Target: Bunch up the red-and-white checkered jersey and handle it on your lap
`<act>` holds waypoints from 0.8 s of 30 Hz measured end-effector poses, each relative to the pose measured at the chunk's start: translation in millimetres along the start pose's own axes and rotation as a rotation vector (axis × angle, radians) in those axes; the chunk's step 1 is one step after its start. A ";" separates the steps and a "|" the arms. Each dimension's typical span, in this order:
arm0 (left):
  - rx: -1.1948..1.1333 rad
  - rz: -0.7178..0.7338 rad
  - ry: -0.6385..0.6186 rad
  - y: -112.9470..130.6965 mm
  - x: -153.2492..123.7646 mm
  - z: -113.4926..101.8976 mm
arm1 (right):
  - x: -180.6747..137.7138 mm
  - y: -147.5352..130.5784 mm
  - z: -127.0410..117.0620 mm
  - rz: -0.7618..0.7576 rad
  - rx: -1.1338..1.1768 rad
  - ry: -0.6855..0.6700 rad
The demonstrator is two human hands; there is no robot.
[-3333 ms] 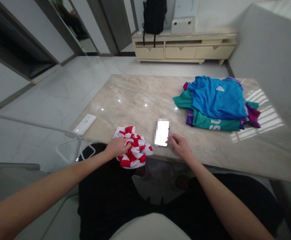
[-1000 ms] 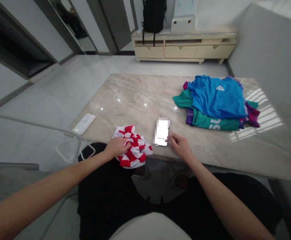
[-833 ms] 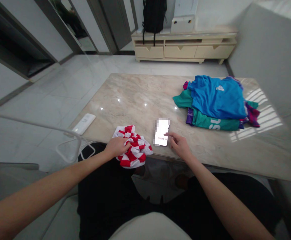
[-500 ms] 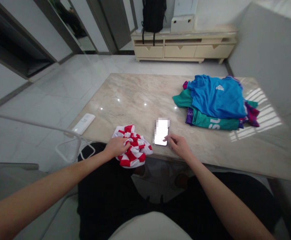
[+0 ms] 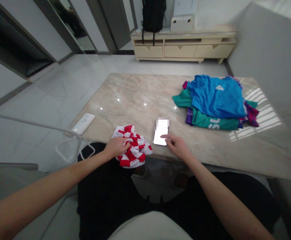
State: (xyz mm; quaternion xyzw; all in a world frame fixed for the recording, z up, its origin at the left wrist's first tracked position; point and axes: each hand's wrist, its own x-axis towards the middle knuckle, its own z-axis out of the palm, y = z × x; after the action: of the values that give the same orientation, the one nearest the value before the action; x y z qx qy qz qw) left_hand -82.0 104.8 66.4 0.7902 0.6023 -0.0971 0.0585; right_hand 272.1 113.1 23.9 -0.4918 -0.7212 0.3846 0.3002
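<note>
A crumpled red-and-white checkered cloth hangs partly over the near edge of the marble table. Fingers of my left hand are closed on its left side. To the right of it lies a phone with a bright white screen, its top part pixelated. My right hand is at the phone's lower right, index finger stretched out over the screen and the thumb apart from it. It holds nothing. Whether the fingertip touches the glass I cannot tell.
Folded shirts, a blue shirt on top of a green shirt, are piled at the table's right. A white flat object lies at the left edge, near a white hanger-like frame. Beyond stands a low cabinet with a black backpack.
My right index finger has reached further left over the phone's screen. My left hand and the checkered cloth have stayed in place.
</note>
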 end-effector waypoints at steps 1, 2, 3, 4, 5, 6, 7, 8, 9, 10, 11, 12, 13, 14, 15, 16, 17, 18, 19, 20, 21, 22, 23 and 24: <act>0.000 0.000 0.001 0.0 -0.1 0.0 | 0.2 0.6 0.4 0.000 0.012 0.008; -0.001 0.000 0.002 0.1 -0.1 0.0 | 0.4 1.6 0.9 0.003 0.044 0.026; -0.001 -0.001 0.003 0.2 -0.2 -0.1 | 0.6 2.8 1.4 0.009 0.090 0.049; -0.002 -0.001 0.005 0.3 -0.3 -0.1 | 0.9 4.0 2.0 0.016 0.136 0.072; -0.002 -0.001 0.006 0.5 -0.4 -0.1 | 1.0 5.3 2.6 0.024 0.175 0.095; -0.002 -0.001 0.008 0.5 -0.4 -0.1 | 1.2 6.5 3.2 0.031 0.199 0.116; -0.002 -0.001 0.009 0.6 -0.5 0.0 | 1.2 7.6 3.8 0.035 0.210 0.135; -0.002 0.001 0.010 0.6 -0.7 0.1 | 1.2 8.4 4.2 0.035 0.209 0.147; -0.002 0.003 0.011 0.5 -0.8 0.2 | 1.2 9.0 4.6 0.033 0.203 0.154; -0.001 0.006 0.012 0.5 -1.0 0.3 | 1.2 9.4 4.7 0.030 0.194 0.157; 0.000 0.008 0.014 0.5 -1.2 0.4 | 1.1 9.6 4.8 0.027 0.184 0.155; 0.000 0.009 0.015 0.5 -1.3 0.4 | 1.1 9.6 4.7 0.022 0.169 0.150; 0.000 0.010 0.017 0.5 -1.5 0.4 | 1.1 9.5 4.7 0.018 0.151 0.146; 0.001 0.010 0.019 0.5 -1.6 0.4 | 1.0 9.3 4.6 0.013 0.133 0.144; 0.001 0.011 0.020 0.6 -1.7 0.3 | 0.9 9.0 4.6 0.009 0.118 0.143; 0.002 0.011 0.021 0.8 -1.7 0.3 | 0.8 8.8 4.6 0.007 0.107 0.142; 0.003 0.011 0.022 0.9 -1.7 0.3 | 0.7 8.6 4.7 0.007 0.106 0.145; 0.004 0.011 0.022 1.0 -1.7 0.3 | 0.5 8.5 4.8 0.007 0.116 0.149; 0.006 0.011 0.023 1.0 -1.7 0.4 | 0.3 8.6 4.9 0.008 0.133 0.155; 0.007 0.010 0.023 1.0 -1.6 0.5 | 0.1 8.8 5.0 0.009 0.154 0.162; 0.009 0.009 0.022 1.0 -1.5 0.5 | 0.0 9.0 5.0 0.011 0.176 0.166; 0.010 0.009 0.022 1.0 -1.5 0.6 | -0.1 9.4 5.1 0.013 0.194 0.167; 0.011 0.010 0.021 1.0 -1.4 0.6 | -0.1 9.8 5.1 0.014 0.205 0.165; 0.012 0.010 0.021 1.0 -1.4 0.6 | 0.0 10.2 5.1 0.015 0.208 0.161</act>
State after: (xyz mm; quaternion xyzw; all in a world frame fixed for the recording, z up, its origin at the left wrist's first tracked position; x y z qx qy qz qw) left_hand -81.5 103.1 66.1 0.7946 0.5982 -0.0922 0.0479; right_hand 272.8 114.1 12.6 -0.4928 -0.6472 0.4189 0.4036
